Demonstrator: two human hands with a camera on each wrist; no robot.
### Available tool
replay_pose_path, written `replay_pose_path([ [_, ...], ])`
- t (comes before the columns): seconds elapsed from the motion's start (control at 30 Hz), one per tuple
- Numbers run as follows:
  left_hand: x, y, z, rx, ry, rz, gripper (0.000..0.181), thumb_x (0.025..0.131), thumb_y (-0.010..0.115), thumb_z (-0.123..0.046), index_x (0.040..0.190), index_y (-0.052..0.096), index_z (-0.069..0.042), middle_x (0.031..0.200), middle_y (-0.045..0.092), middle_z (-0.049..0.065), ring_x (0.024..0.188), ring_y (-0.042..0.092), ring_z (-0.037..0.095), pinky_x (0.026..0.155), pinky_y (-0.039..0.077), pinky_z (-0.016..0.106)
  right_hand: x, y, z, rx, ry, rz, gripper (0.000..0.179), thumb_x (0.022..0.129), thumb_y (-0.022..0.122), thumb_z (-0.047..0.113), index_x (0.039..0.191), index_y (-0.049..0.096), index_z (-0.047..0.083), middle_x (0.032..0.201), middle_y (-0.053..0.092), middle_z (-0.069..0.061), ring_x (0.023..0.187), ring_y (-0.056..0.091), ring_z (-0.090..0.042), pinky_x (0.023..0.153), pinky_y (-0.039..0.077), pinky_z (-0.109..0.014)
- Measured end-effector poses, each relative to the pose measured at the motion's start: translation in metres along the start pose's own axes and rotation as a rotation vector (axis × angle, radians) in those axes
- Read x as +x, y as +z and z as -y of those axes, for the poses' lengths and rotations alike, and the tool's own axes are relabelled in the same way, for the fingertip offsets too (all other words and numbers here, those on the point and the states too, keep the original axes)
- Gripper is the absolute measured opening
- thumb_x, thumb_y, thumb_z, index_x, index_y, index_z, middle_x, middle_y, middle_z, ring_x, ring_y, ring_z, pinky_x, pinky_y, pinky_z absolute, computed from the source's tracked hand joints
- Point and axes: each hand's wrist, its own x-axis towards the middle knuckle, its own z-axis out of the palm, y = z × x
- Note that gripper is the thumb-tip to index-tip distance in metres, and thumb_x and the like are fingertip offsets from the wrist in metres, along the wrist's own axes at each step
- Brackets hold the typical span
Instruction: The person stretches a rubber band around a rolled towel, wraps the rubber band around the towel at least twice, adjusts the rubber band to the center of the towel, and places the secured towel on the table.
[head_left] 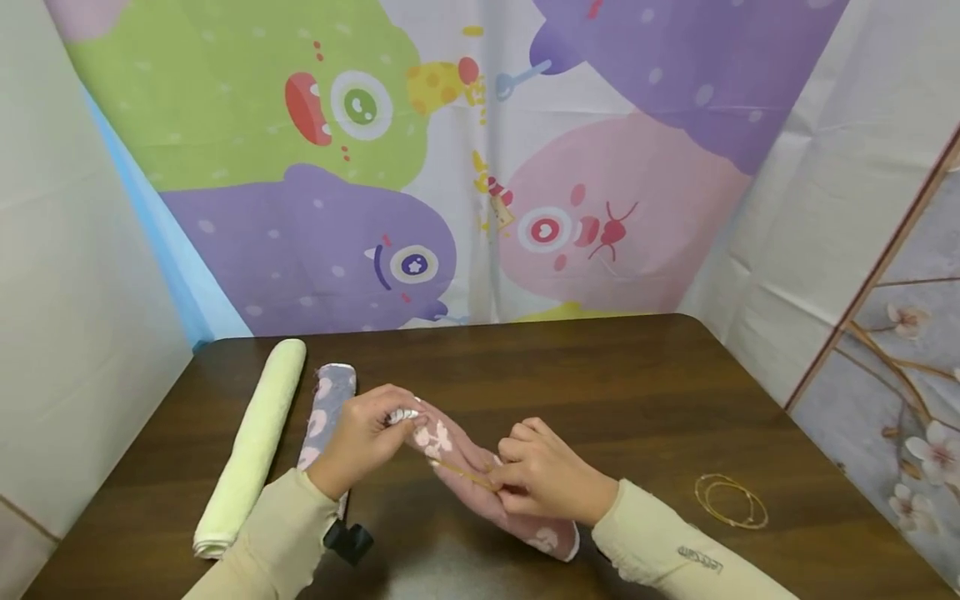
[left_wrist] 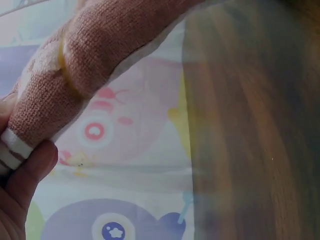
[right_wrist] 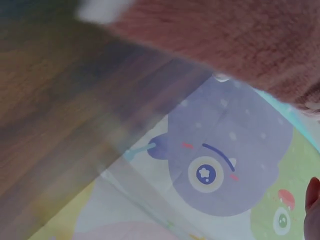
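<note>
Cream sleeves (head_left: 663, 542) are closest to the lens, reaching in from the bottom corners, with a small black thing (head_left: 348, 542) just beside the left cuff. Between the two hands there's a pink rolled towel (head_left: 468, 454) with whitish patterns, slanting over the middle of the dark wood desk (head_left: 600, 375). Its upper-left end has white trim, and the left hand (head_left: 367, 437) has its fingers clamped on that bit. Right hand (head_left: 547, 475) is further down the roll, fingers curled in and pinching a thin yellow band (head_left: 465, 473). Left wrist cam shows that band looped around the roll, denting the fabric a little. Can't really tell if the lower end touches the desk.

Off to the left lies a pale yellow roll (head_left: 252, 446), with a grey-blue roll (head_left: 327, 412) with pink patches next to it, partly hidden by the left hand. Over on the right side, some loose bands (head_left: 731, 522) lie overlapping, well apart from the towels. Cartoon-monster cloth (head_left: 360, 208) hangs behind it all.
</note>
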Motion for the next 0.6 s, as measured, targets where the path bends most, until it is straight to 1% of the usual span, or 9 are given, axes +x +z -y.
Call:
replay_pose_path([
  [0.13, -0.001, -0.004, 0.001, 0.000, -0.044, 0.018, 0.024, 0.065, 0.074, 0.015, 0.080, 0.070, -0.003, 0.079, 0.068, 0.008, 0.071, 0.064, 0.019, 0.064, 0.049, 0.019, -0.002, -0.002, 0.002, 0.001, -0.006, -0.003, 0.017, 0.063, 0.073, 0.012, 0.069, 0.064, 0.024, 0.065, 0.038, 0.009, 0.065, 0.035, -0.008, 0.072, 0.035, -0.027],
  [0.27, -0.002, -0.004, 0.000, -0.010, -0.078, 0.008, 0.025, 0.065, 0.074, 0.017, 0.079, 0.070, -0.003, 0.078, 0.068, 0.007, 0.070, 0.064, 0.019, 0.064, 0.048, 0.018, -0.005, -0.003, 0.003, 0.015, 0.002, -0.018, 0.015, 0.063, 0.072, 0.012, 0.069, 0.064, 0.023, 0.065, 0.038, 0.010, 0.065, 0.035, -0.008, 0.071, 0.035, -0.027],
  [0.37, -0.002, -0.003, -0.005, -0.001, -0.099, 0.038, 0.023, 0.066, 0.074, 0.013, 0.079, 0.071, -0.005, 0.078, 0.068, 0.004, 0.070, 0.064, 0.015, 0.063, 0.048, 0.018, -0.003, -0.002, 0.004, 0.008, 0.039, 0.013, 0.013, 0.068, 0.072, 0.015, 0.071, 0.064, 0.024, 0.067, 0.040, 0.011, 0.067, 0.036, -0.008, 0.071, 0.035, -0.028],
  [0.43, 0.001, -0.001, -0.009, 0.016, -0.129, 0.065, 0.019, 0.068, 0.074, 0.010, 0.080, 0.072, -0.006, 0.078, 0.069, 0.002, 0.070, 0.064, 0.014, 0.062, 0.049, 0.020, 0.000, -0.002, 0.005, -0.025, 0.091, 0.053, 0.010, 0.072, 0.075, 0.024, 0.075, 0.065, 0.024, 0.070, 0.042, 0.010, 0.069, 0.038, -0.009, 0.073, 0.036, -0.031],
  [0.47, 0.003, 0.000, -0.010, 0.026, -0.157, 0.077, 0.017, 0.069, 0.075, 0.008, 0.080, 0.073, -0.006, 0.077, 0.069, 0.002, 0.070, 0.063, 0.013, 0.062, 0.049, 0.022, 0.003, -0.001, 0.005, -0.046, 0.129, 0.081, 0.012, 0.074, 0.075, 0.031, 0.078, 0.065, 0.024, 0.072, 0.044, 0.010, 0.070, 0.039, -0.009, 0.074, 0.036, -0.032],
  [0.5, 0.004, 0.001, -0.011, 0.038, -0.200, 0.085, 0.016, 0.070, 0.075, 0.007, 0.080, 0.073, -0.006, 0.077, 0.069, 0.002, 0.070, 0.063, 0.013, 0.061, 0.049, 0.023, 0.006, -0.001, 0.006, -0.065, 0.173, 0.113, 0.019, 0.075, 0.075, 0.038, 0.082, 0.066, 0.024, 0.075, 0.047, 0.009, 0.072, 0.041, -0.010, 0.075, 0.037, -0.034],
  [0.53, 0.006, 0.001, -0.012, 0.051, -0.254, 0.092, 0.014, 0.071, 0.075, 0.005, 0.080, 0.073, -0.005, 0.077, 0.069, 0.002, 0.069, 0.062, 0.013, 0.060, 0.049, 0.024, 0.009, -0.001, 0.007, -0.079, 0.218, 0.146, 0.028, 0.075, 0.075, 0.045, 0.088, 0.067, 0.022, 0.079, 0.050, 0.008, 0.075, 0.044, -0.012, 0.076, 0.037, -0.036],
  [0.6, 0.008, 0.002, -0.013, 0.067, -0.382, 0.104, 0.011, 0.072, 0.076, 0.003, 0.080, 0.073, -0.005, 0.077, 0.069, 0.003, 0.069, 0.061, 0.012, 0.060, 0.048, 0.025, 0.015, -0.002, 0.010, -0.065, 0.322, 0.230, 0.046, 0.072, 0.075, 0.053, 0.101, 0.066, 0.018, 0.086, 0.057, 0.006, 0.080, 0.051, -0.014, 0.078, 0.038, -0.040],
])
